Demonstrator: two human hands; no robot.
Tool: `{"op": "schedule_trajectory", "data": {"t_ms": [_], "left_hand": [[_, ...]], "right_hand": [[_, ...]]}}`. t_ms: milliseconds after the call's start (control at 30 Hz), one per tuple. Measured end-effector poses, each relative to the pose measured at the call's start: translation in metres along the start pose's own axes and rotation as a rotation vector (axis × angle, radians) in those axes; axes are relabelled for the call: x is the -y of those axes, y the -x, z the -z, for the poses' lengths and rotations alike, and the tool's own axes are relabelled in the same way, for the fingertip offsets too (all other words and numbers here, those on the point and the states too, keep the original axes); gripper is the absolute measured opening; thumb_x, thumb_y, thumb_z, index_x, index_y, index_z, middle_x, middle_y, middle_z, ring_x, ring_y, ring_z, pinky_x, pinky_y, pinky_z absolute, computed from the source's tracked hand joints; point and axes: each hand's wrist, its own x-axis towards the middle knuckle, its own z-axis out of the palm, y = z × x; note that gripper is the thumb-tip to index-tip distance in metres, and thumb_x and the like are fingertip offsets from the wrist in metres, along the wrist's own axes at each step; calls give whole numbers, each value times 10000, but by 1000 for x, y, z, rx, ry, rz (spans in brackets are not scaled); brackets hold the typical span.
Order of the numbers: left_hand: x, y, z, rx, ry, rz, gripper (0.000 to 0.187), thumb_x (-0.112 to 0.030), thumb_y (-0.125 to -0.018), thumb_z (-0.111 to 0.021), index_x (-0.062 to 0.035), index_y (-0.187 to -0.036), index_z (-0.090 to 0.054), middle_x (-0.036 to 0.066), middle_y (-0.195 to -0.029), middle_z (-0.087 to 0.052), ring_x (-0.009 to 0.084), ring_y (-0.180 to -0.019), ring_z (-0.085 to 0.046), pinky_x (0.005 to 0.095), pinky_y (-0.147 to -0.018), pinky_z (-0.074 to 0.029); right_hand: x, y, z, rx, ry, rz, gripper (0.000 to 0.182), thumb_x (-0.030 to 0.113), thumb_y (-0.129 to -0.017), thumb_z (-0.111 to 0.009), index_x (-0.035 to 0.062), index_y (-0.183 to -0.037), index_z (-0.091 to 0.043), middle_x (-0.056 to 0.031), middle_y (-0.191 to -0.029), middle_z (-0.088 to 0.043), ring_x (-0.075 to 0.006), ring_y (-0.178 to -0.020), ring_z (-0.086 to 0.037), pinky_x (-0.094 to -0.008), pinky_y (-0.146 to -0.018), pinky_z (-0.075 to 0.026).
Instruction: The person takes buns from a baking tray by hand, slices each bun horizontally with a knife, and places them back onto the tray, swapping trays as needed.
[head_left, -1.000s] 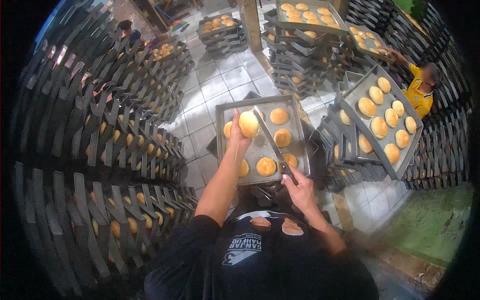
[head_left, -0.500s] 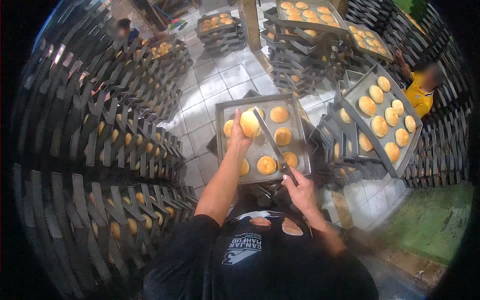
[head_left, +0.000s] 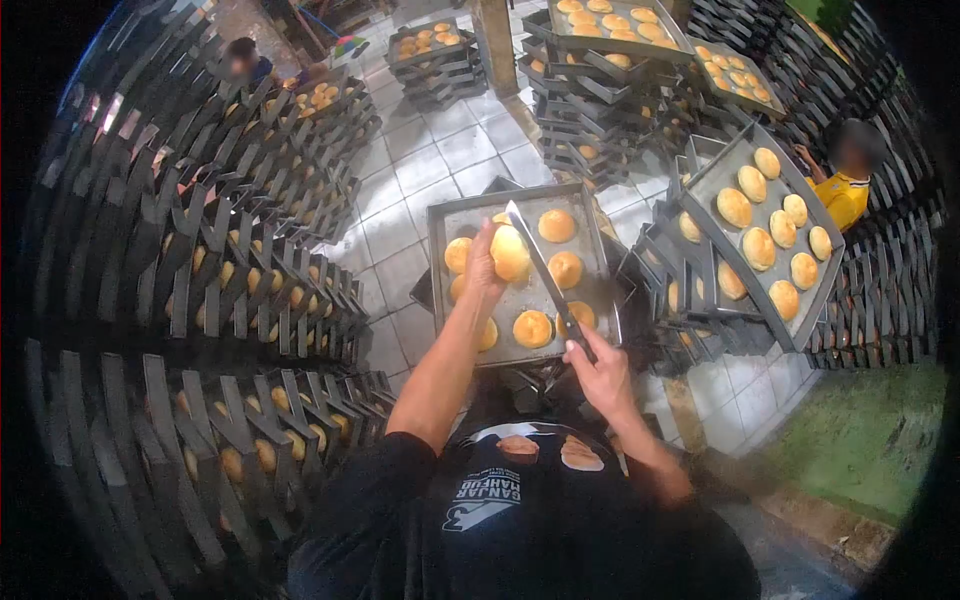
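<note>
- Tray (head_left: 458, 213): its raised edges presumably keep loose buns (head_left: 532, 329) from sliding off.
- Knife (head_left: 546, 273): slants from the tray's near right corner alongside the held bun (head_left: 512, 254); contact unclear.
- Right hand (head_left: 600, 373): curled around the knife's handle, likely for control.
- Left hand (head_left: 482, 264): pinching the held bun's left side, perhaps leaving the knife's side free.
- Held bun: above the tray's middle.

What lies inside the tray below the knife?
Round buns lie in the tray. The left hand, its held bun and the knife hide parts of it; whatever is directly behind them cannot be seen.
</note>
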Motion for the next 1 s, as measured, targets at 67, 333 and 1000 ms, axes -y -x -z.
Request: {"op": "schedule_trajectory", "data": {"t_ms": [67,333,1000], "left_hand": [[17,4,-4,10,-123,0,561,-601,-956,-637,-100,-1206,-651,62,-1096,-734,221,-978,-717,402,-882,-583],[-17,-7,5,43,47,11,550,-611,-932,-664,-123,-1188,-657,55,-1054,-730,221,-964,-715,409,-856,-589],[3,10,-19,-70,-173,-94,453,-498,-1001,-641,-80,-1174,-620,42,-967,-692,185,-853,-700,386,-769,-597]], "right_hand": [[4,-19,-4,-5,41,-8,462,295,-975,-678,33,-1354,-635,-193,-861,-732,-222,-669,-676,-378,-674,-535],[2,-2,3,52,63,-27,470,301,-974,-678,27,-1353,-631,-182,-886,-748,-236,-804,-744,-371,-751,-559],[18,-43,4,130,88,15,407,153,-991,-644,3,-1369,-618,-133,-857,-748,-132,-821,-721,-300,-744,-550]]}}
